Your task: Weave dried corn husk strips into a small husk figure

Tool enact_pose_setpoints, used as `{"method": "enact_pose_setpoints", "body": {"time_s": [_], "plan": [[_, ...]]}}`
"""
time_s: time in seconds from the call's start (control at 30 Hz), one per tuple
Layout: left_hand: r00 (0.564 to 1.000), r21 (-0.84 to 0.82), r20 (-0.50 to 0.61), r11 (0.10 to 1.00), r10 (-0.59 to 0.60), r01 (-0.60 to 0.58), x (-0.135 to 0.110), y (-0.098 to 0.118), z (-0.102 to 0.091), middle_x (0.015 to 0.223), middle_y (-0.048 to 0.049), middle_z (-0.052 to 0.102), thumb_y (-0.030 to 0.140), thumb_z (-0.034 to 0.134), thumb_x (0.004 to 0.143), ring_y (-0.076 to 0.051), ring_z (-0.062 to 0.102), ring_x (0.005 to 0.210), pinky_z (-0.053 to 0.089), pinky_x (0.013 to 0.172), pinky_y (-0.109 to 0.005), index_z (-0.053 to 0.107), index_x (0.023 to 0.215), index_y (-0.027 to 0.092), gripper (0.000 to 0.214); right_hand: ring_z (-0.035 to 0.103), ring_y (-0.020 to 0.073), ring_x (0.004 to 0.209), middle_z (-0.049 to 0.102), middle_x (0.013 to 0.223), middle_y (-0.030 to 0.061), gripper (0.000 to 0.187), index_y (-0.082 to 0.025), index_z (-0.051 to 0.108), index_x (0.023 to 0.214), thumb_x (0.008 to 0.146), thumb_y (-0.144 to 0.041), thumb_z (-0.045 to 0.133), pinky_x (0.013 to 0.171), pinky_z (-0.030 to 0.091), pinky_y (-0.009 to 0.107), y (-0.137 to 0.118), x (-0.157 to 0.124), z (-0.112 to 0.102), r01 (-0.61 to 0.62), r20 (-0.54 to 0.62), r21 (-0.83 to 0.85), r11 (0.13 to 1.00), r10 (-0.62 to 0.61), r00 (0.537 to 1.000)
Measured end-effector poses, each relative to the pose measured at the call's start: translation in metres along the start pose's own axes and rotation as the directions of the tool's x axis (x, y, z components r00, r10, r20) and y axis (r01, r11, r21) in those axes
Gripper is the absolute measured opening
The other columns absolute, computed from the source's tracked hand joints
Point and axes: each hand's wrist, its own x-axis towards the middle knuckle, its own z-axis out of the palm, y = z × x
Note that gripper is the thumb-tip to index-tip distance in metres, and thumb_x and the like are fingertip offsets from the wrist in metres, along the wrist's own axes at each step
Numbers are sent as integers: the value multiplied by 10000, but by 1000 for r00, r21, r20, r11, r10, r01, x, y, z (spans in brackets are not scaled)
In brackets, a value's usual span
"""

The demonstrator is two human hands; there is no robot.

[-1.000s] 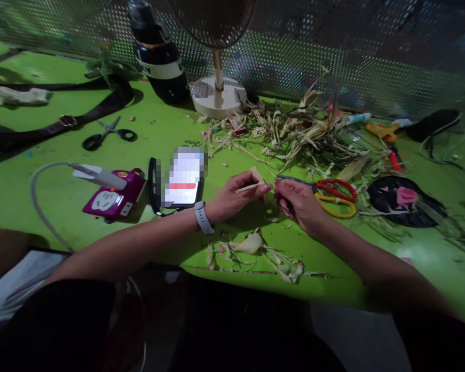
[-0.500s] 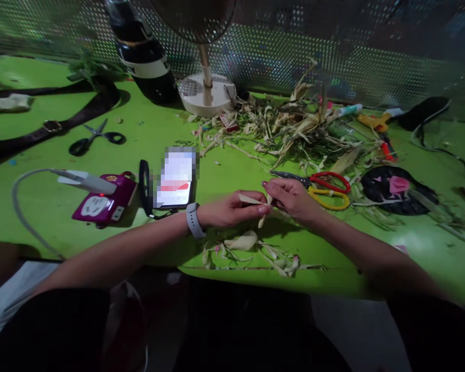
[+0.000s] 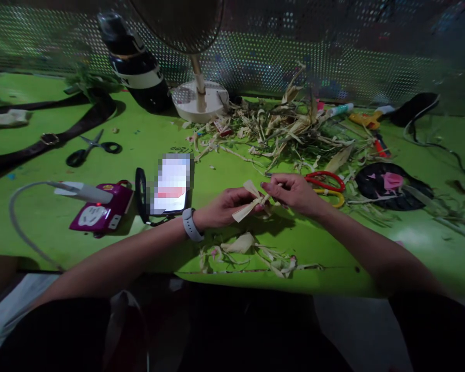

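Note:
Between my two hands is a pale, dried corn husk piece [image 3: 248, 205], gathered at its middle, with flat ends fanning out to the left. My left hand [image 3: 229, 207] is closed on it, thumb and fingers pinching near the gathered part. My right hand [image 3: 294, 192] pinches its other end; the fingertips partly hide what they grip. Just behind the right hand lie scissors with red and yellow handles [image 3: 327, 181], their blades mostly covered by the hand. Below the hands, husk scraps [image 3: 242, 243] with pink bits lie by the table's front edge.
A heap of dried husks [image 3: 287, 124] spreads across the back. On the left are a phone [image 3: 172, 183], a purple power adapter [image 3: 104, 206], black scissors [image 3: 93, 147] and a belt [image 3: 73, 126]. A bottle [image 3: 137, 72] and a fan [image 3: 199, 98] stand behind. To the right sits a black dish [image 3: 372, 194].
The husk piece has turned, so its wide ends now spread out on the left between my fingers. My right hand has shifted slightly; the whole view has tilted a little.

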Motion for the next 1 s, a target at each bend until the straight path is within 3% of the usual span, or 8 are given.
{"method": "enact_pose_setpoints", "body": {"time_s": [0.13, 0.3, 0.4, 0.5, 0.7, 0.9, 1.0], "plan": [[1000, 33, 3, 999, -12, 12, -5, 3, -2, 848, -82, 713, 368, 716, 782, -123, 633, 724, 512, 709, -239, 696, 881, 124, 264, 264, 60, 437, 327, 459, -83, 484, -194, 504, 572, 759, -615, 652, 443, 194, 230, 1, 1, 2, -8, 1, 42, 999, 8, 1000], [979, 30, 172, 994, -112, 108, -8, 9, 2, 800, -72, 699, 371, 699, 796, -104, 598, 653, 491, 635, -211, 704, 891, 115, 273, 408, 80, 489, 448, 531, -42, 534, -185, 503, 573, 789, -669, 570, 476, 309, 227, 2, 5, -9, -54, 205, 67, 996, 40, 978], [956, 44, 234, 985, -175, 169, -7, 12, 5, 677, -41, 658, 351, 699, 796, -77, 540, 564, 444, 547, -176, 708, 817, 102, 250, 377, 71, 488, 431, 532, -43, 561, -170, 538, 583, 826, -674, 510, 469, 269, 221, -3, 6, -9, -26, 336, 33, 999, 13, 942], [950, 21, 254, 983, -182, 182, -6, 13, 5, 653, -38, 667, 319, 687, 811, -65, 533, 533, 438, 526, -161, 725, 801, 106, 216, 356, 63, 482, 445, 522, -46, 513, -159, 585, 610, 827, -623, 557, 464, 238, 220, -9, 5, 1, -3, 410, 15, 1000, -4, 912], [948, 23, 278, 988, -152, 152, -6, 11, 4, 800, -98, 746, 284, 745, 760, -128, 667, 696, 540, 686, -217, 755, 833, 118, 182, 327, 66, 496, 374, 521, -57, 527, -177, 504, 553, 834, -621, 546, 480, 247, 224, -10, 4, 13, 46, 298, 33, 998, -54, 953], [987, -147, 23, 976, -159, 161, -2, 4, 4, 742, -61, 738, 315, 833, 646, -121, 666, 630, 565, 645, -234, 734, 798, 125, 262, 463, 101, 634, 514, 696, -19, 454, -187, 572, 784, 824, -639, 557, 587, 372, 235, -1, 9, -2, 26, 3, 27, 999, -26, 1000], [988, -118, -49, 983, -148, 142, 0, 0, 0, 722, -56, 738, 306, 849, 618, -118, 661, 609, 560, 622, -224, 736, 781, 126, 268, 440, 89, 576, 509, 650, -37, 424, -186, 573, 765, 764, -602, 656, 535, 346, 227, 1, 9, -2, -30, 48, 15, 999, 29, 998]]}}
